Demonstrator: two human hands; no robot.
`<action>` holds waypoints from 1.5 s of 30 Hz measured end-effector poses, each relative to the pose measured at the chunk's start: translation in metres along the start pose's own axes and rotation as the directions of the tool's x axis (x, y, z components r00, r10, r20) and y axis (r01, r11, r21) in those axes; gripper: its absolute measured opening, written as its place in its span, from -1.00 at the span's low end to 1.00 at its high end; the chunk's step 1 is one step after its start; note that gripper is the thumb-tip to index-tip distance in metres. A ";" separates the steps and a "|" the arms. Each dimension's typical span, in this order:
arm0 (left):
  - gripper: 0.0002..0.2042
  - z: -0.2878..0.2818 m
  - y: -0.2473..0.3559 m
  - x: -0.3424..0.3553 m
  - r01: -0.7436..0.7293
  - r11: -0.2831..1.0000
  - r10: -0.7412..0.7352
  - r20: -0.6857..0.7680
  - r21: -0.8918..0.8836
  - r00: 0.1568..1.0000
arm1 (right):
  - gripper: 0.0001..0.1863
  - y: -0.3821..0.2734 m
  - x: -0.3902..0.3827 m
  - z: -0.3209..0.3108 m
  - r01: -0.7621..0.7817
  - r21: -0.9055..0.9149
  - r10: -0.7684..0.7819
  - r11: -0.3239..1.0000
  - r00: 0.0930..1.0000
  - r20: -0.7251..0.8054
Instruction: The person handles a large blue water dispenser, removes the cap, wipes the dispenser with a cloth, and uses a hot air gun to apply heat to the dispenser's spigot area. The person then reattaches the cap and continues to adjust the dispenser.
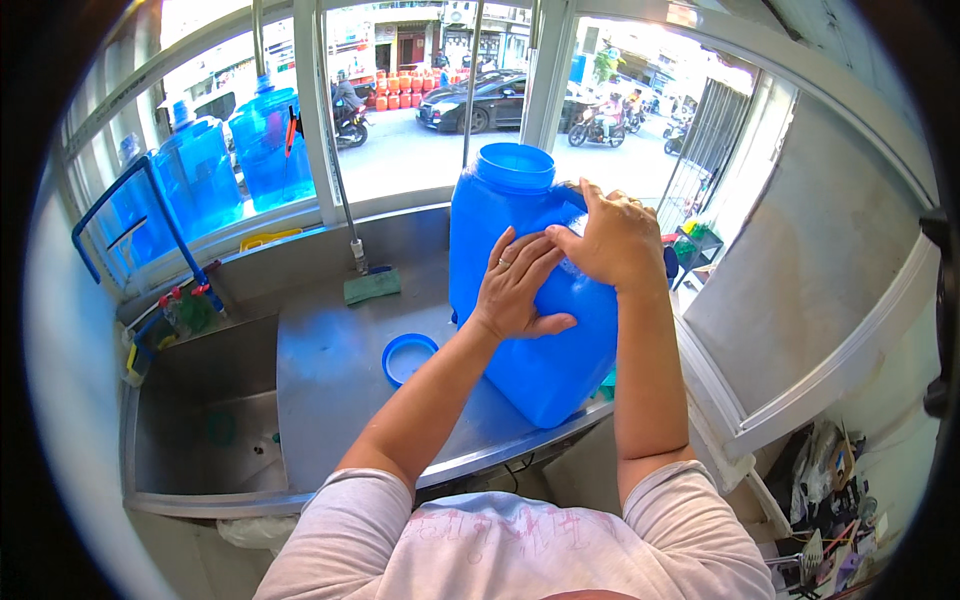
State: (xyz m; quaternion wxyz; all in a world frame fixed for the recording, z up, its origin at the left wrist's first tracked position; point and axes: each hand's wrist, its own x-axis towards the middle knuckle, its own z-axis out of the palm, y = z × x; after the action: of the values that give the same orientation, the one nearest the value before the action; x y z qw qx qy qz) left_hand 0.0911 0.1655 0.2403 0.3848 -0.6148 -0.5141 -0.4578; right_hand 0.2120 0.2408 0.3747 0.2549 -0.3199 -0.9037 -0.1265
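Observation:
A large blue plastic water jug (555,370) stands on the steel counter in front of me, its round mouth uncapped at the top. My left hand (520,285) lies flat against the jug's upper face, fingers together and thumb out, a ring on one finger. At the jug's upper right, my right hand (615,235) is bent over the handle, with its thumb reaching toward my left fingertips. Most of the right fingers are hidden behind the hand. A round blue cap (408,358) rests on the counter left of the jug.
Left of the steel counter (330,370) is a sink basin (205,425). A green scrubbing pad (372,287) lies near the back, by a thin upright metal pipe (345,170). Several blue water bottles (270,150) stand beyond the window frame. At right, a hinged window panel (800,260) hangs open.

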 end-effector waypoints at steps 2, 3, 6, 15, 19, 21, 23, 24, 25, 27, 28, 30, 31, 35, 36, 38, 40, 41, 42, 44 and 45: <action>-0.19 0.003 -0.002 -0.002 0.014 1.000 -0.014 0.006 -0.009 1.000 | -0.17 0.000 0.000 0.001 0.003 0.010 -0.003 1.000 1.000 0.002; -0.19 0.004 -0.002 -0.005 0.016 1.000 -0.016 0.001 -0.014 1.000 | -0.17 0.000 -0.001 0.002 0.005 0.017 -0.005 1.000 1.000 -0.003; -0.21 0.004 -0.005 -0.008 0.009 1.000 -0.009 0.009 -0.009 1.000 | -0.16 0.000 -0.002 0.002 0.015 0.042 -0.015 0.999 1.000 -0.014; -0.23 0.003 -0.001 -0.007 0.041 0.999 -0.041 0.004 -0.016 0.999 | -0.13 -0.005 0.000 -0.007 -0.015 0.003 0.014 1.000 0.994 0.105; -0.24 0.002 0.000 -0.006 0.050 0.999 -0.049 0.008 -0.023 0.999 | -0.18 -0.009 0.004 -0.009 -0.068 0.007 0.066 0.998 0.986 0.152; -0.24 0.002 0.001 -0.006 0.048 0.999 -0.048 0.013 -0.023 0.999 | -0.21 -0.009 0.007 -0.011 -0.077 0.017 0.072 0.997 0.977 0.201; -0.25 0.002 0.001 -0.007 0.047 0.999 -0.047 0.017 -0.022 0.999 | -0.24 -0.008 0.008 -0.012 -0.083 0.020 0.076 0.996 0.970 0.231; -0.25 0.002 0.001 -0.006 0.044 0.999 -0.044 0.017 -0.018 0.999 | -0.25 -0.009 0.009 -0.012 -0.083 0.017 0.077 0.996 0.970 0.232; -0.25 0.002 0.001 -0.007 0.046 0.999 -0.045 0.018 -0.016 0.999 | -0.26 -0.009 0.009 -0.012 -0.081 0.012 0.076 0.997 0.971 0.228; -0.25 0.003 0.000 -0.007 0.046 0.999 -0.045 0.023 -0.021 0.999 | -0.27 -0.009 0.010 -0.014 -0.084 0.000 0.081 0.996 0.965 0.247; -0.26 0.003 0.000 -0.006 0.051 0.998 -0.050 0.028 -0.022 0.998 | -0.27 -0.009 0.011 -0.015 -0.085 -0.005 0.083 0.996 0.964 0.254; -0.26 0.004 -0.001 -0.006 0.033 0.999 -0.033 0.019 -0.024 0.999 | -0.25 -0.010 0.013 -0.016 -0.111 -0.005 0.108 0.994 0.952 0.288; -0.26 0.004 -0.002 -0.006 0.025 0.999 -0.024 0.014 -0.022 1.000 | -0.24 -0.011 0.015 -0.018 -0.120 0.001 0.115 0.993 0.951 0.289; -0.27 0.004 -0.002 -0.005 0.021 0.999 -0.020 0.021 -0.026 1.000 | -0.30 -0.020 0.027 -0.023 -0.207 -0.008 0.197 0.978 0.916 0.349; -0.27 0.003 -0.001 -0.006 0.029 0.999 -0.029 0.029 -0.024 0.999 | -0.29 -0.024 0.031 -0.024 -0.195 -0.026 0.190 0.980 0.904 0.384; -0.27 0.003 -0.001 -0.005 0.030 0.999 -0.029 0.038 -0.025 0.999 | -0.26 -0.028 0.044 -0.026 -0.179 -0.066 0.190 0.982 0.874 0.447; -0.27 0.003 -0.002 -0.004 0.029 1.000 -0.029 0.046 -0.010 0.999 | -0.13 -0.025 0.056 -0.026 -0.184 -0.075 0.196 0.980 0.839 0.507; -0.27 0.003 -0.001 -0.004 0.031 0.999 -0.031 0.043 -0.016 0.999 | -0.10 -0.020 0.059 -0.024 -0.200 -0.014 0.175 0.980 0.816 0.551; -0.27 0.003 0.000 -0.005 0.036 0.999 -0.035 0.043 -0.023 0.998 | -0.07 -0.013 0.062 -0.023 -0.230 0.030 0.170 0.973 0.794 0.583; -0.28 0.004 0.000 -0.004 0.037 0.999 -0.036 0.033 -0.025 0.999 | 0.05 -0.008 0.063 -0.011 -0.162 0.093 0.108 0.982 0.897 0.429; -0.28 0.005 0.001 -0.005 0.043 0.999 -0.043 0.034 -0.023 0.998 | 0.06 -0.005 0.064 -0.008 -0.177 0.092 0.114 0.980 0.877 0.467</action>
State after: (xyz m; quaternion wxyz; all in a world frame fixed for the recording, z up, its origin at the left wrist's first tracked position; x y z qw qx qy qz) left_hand 0.0923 0.1683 0.2342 0.3589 -0.6157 -0.5283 -0.4615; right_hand 0.1693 0.2670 0.4157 0.0633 -0.3903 -0.9180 0.0320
